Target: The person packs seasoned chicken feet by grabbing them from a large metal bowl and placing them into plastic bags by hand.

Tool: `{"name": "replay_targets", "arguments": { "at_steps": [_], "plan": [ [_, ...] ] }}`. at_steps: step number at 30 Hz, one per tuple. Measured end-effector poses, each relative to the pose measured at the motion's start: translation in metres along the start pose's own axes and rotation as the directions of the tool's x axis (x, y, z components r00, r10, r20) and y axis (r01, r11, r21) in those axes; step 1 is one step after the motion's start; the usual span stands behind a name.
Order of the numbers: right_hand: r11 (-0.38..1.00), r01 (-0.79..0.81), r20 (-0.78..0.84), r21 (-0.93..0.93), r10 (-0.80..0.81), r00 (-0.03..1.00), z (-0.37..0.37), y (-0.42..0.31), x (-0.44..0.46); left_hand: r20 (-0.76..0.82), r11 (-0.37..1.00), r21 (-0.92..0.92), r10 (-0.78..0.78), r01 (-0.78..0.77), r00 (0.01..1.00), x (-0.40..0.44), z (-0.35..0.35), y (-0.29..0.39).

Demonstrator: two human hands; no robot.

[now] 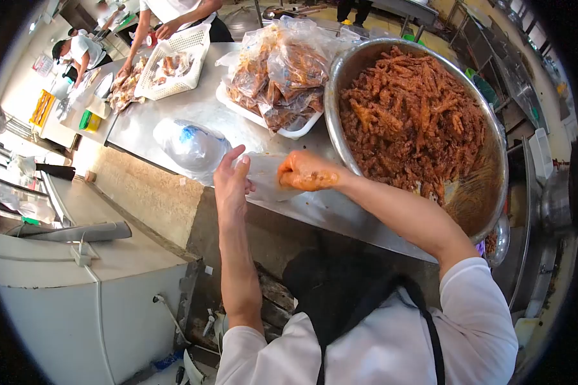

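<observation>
My left hand is at the table's front edge, thumb and index finger raised, other fingers curled on a clear plastic bag. My right hand, smeared with reddish-brown sauce, is closed in a fist on the bag's other side. The bag stretches between both hands. Left of them lies a bundle of clear plastic bags with a blue print. At my right, a large metal basin holds a heap of sauce-coated chicken feet.
Filled plastic bags are piled in a white tray on the metal table. Beyond, a person's hands are by a white basket and some raw-looking meat. A white-sided counter stands at lower left.
</observation>
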State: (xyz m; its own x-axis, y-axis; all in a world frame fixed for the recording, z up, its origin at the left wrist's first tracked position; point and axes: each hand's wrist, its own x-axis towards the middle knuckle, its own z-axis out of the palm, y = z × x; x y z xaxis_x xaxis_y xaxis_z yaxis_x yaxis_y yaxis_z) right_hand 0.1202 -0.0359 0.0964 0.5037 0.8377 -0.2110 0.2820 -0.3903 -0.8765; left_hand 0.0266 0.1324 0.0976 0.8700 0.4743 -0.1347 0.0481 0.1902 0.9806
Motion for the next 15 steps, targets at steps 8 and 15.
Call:
{"name": "replay_targets", "arguments": {
  "at_steps": [8,15],
  "plan": [
    [0.834,-0.157,-0.024,0.530,0.199,0.980,-0.006,-0.017,-0.003,0.076,0.998,-0.009,0.065,-0.064,0.995,-0.006,-0.019,-0.008],
    [0.433,0.090,-0.112,0.897,0.026,0.993,-0.032,-0.052,0.038,0.153,0.932,0.219,0.258,-0.288,0.954,-0.023,-0.004,-0.094]
  ]
}}
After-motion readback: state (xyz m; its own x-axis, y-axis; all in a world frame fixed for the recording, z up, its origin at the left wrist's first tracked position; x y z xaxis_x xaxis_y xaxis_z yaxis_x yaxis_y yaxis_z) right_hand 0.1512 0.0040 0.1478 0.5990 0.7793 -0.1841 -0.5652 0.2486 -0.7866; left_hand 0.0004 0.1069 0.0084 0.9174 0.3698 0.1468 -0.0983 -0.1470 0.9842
